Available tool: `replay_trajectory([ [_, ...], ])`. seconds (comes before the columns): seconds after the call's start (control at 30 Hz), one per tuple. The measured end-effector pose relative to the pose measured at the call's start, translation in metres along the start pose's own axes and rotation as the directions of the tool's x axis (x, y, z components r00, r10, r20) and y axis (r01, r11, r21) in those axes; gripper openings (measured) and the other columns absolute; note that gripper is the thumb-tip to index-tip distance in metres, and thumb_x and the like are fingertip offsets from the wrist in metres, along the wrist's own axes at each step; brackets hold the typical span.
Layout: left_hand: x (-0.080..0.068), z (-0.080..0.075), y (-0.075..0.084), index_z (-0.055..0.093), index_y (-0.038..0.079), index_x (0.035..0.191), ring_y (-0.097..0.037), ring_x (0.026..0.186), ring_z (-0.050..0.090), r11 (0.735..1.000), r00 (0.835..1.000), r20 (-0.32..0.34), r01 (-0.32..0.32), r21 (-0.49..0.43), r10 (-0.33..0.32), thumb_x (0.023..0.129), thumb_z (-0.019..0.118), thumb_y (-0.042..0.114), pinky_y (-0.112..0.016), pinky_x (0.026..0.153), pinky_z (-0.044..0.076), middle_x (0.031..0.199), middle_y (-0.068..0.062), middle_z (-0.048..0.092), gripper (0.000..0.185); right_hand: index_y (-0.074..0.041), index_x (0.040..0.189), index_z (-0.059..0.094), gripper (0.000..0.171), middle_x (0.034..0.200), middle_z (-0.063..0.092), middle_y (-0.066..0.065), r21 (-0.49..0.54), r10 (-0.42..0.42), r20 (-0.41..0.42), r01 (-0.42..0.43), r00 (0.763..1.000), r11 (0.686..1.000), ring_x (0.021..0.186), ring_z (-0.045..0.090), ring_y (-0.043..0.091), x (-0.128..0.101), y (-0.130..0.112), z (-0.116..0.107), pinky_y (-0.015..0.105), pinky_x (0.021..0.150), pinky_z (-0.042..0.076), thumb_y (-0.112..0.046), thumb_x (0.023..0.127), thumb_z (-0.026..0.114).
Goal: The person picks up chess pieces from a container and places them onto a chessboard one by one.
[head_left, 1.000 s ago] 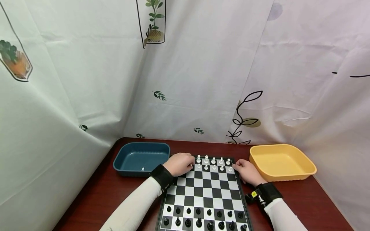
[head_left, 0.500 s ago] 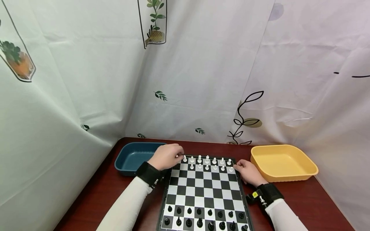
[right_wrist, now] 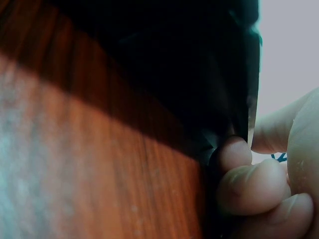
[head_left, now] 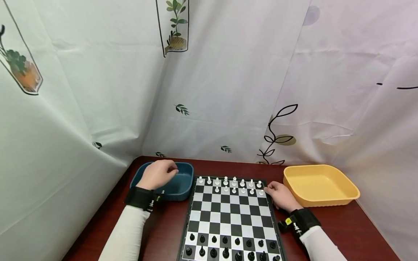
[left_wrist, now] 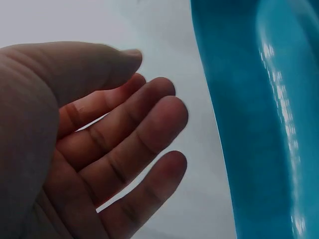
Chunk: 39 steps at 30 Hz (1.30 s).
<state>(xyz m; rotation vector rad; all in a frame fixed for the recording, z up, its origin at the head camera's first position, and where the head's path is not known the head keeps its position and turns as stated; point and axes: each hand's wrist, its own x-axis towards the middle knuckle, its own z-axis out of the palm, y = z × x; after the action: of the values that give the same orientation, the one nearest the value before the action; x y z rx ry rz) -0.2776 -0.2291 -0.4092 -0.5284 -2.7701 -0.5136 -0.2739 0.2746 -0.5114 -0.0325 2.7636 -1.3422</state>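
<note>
My left hand (head_left: 159,174) hovers over the blue tray (head_left: 187,167), fingers relaxed and spread. The left wrist view shows the left hand (left_wrist: 109,149) holding nothing, with the tray wall (left_wrist: 259,124) beside it. A small white piece (head_left: 162,192) lies in the tray by my wrist. My right hand (head_left: 278,194) grips the far right corner of the chessboard (head_left: 230,217); its fingers (right_wrist: 254,184) curl against the dark edge. White pieces (head_left: 234,181) fill the far rows, with the left pawn squares bare. Black pieces (head_left: 225,250) stand in the near rows.
A yellow tray (head_left: 321,167) sits right of the board on the dark red table (head_left: 343,232). White printed curtains close in the table at the back and on both sides. The board's middle rows hold no pieces.
My left hand left the white pieces at the board's far left, moved left over the blue tray and opened. The right hand stayed at the board's corner.
</note>
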Motion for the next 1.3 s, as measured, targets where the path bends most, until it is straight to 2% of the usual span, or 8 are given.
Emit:
replay_trajectory([
  [0.17, -0.009, -0.009, -0.025, 0.083, 0.014, 0.11, -0.017, 0.082, 0.07, 0.998, 0.997, -0.033, 0.063, -0.011, -0.064, 0.102, 0.082, 0.018, -0.045, 0.074, 0.06, 0.099, -0.001, 0.079, 0.009, -0.005, 0.097, 0.062, 0.02, 0.058, 0.053, 0.003, 0.007, -0.003, 0.009, 0.003, 1.0, 1.0, 0.042, 0.051, 0.021, 0.0, 0.0, 0.0, 0.035, 0.045, 0.046, -0.021, 0.111, 0.063],
  [0.33, -0.01, -0.013, -0.036, 0.082, 0.012, 0.114, -0.021, 0.086, 0.072, 0.992, 0.991, 0.033, 0.127, -0.007, -0.127, 0.104, 0.08, 0.021, -0.049, 0.077, 0.06, 0.104, -0.004, 0.079, 0.014, -0.005, 0.099, 0.062, 0.022, 0.06, 0.054, 0.004, 0.002, 0.003, 0.017, -0.003, 1.0, 1.0, 0.042, 0.052, 0.02, 0.002, 0.002, -0.001, 0.035, 0.045, 0.047, -0.023, 0.112, 0.062],
  [0.47, -0.007, -0.011, -0.037, 0.082, 0.012, 0.113, -0.023, 0.09, 0.072, 0.986, 0.98, 0.113, 0.164, 0.006, -0.164, 0.103, 0.081, 0.025, -0.052, 0.081, 0.061, 0.106, -0.005, 0.078, 0.016, -0.005, 0.099, 0.062, 0.022, 0.06, 0.055, 0.005, 0.002, 0.004, 0.012, -0.004, 1.0, 1.0, 0.042, 0.052, 0.021, 0.002, 0.003, -0.002, 0.035, 0.045, 0.047, -0.024, 0.112, 0.062],
  [0.6, -0.008, -0.009, -0.039, 0.083, 0.012, 0.111, -0.022, 0.092, 0.071, 0.981, 0.967, 0.163, 0.194, 0.023, -0.195, 0.101, 0.083, 0.025, -0.052, 0.083, 0.061, 0.105, -0.004, 0.078, 0.017, -0.005, 0.099, 0.062, 0.022, 0.06, 0.055, 0.005, 0.007, -0.001, 0.006, 0.001, 1.0, 1.0, 0.042, 0.052, 0.021, 0.002, 0.003, -0.002, 0.036, 0.045, 0.047, -0.023, 0.111, 0.063],
  [0.87, -0.012, -0.006, -0.04, 0.083, 0.012, 0.109, -0.018, 0.084, 0.068, 0.975, 0.935, 0.282, 0.22, 0.01, -0.214, 0.099, 0.085, 0.026, -0.049, 0.078, 0.059, 0.102, -0.002, 0.077, 0.017, -0.005, 0.099, 0.062, 0.023, 0.061, 0.056, 0.005, -0.007, -0.007, 0.023, 0.007, 1.0, 1.0, 0.042, 0.053, 0.02, 0.003, 0.003, -0.002, 0.034, 0.045, 0.047, -0.024, 0.112, 0.062],
  [1.13, -0.015, 0.0, -0.032, 0.083, 0.013, 0.102, -0.018, 0.08, 0.065, 0.965, 0.898, 0.363, 0.262, 0.013, -0.249, 0.095, 0.089, 0.024, -0.047, 0.075, 0.057, 0.096, -0.001, 0.075, 0.014, -0.005, 0.098, 0.062, 0.022, 0.06, 0.055, 0.004, 0.006, 0.003, 0.017, -0.003, 1.0, 1.0, 0.042, 0.052, 0.021, 0.002, 0.002, -0.001, 0.035, 0.045, 0.047, -0.023, 0.112, 0.064],
  [1.3, -0.015, 0.004, -0.029, 0.082, 0.013, 0.098, -0.018, 0.077, 0.063, 0.962, 0.887, 0.381, 0.274, 0.017, -0.259, 0.094, 0.089, 0.024, -0.044, 0.073, 0.055, 0.091, 0.0, 0.073, 0.014, -0.006, 0.098, 0.062, 0.022, 0.06, 0.054, 0.004, 0.011, 0.007, 0.013, -0.007, 1.0, 1.0, 0.042, 0.052, 0.021, 0.001, 0.001, -0.001, 0.035, 0.045, 0.046, -0.023, 0.112, 0.064],
])
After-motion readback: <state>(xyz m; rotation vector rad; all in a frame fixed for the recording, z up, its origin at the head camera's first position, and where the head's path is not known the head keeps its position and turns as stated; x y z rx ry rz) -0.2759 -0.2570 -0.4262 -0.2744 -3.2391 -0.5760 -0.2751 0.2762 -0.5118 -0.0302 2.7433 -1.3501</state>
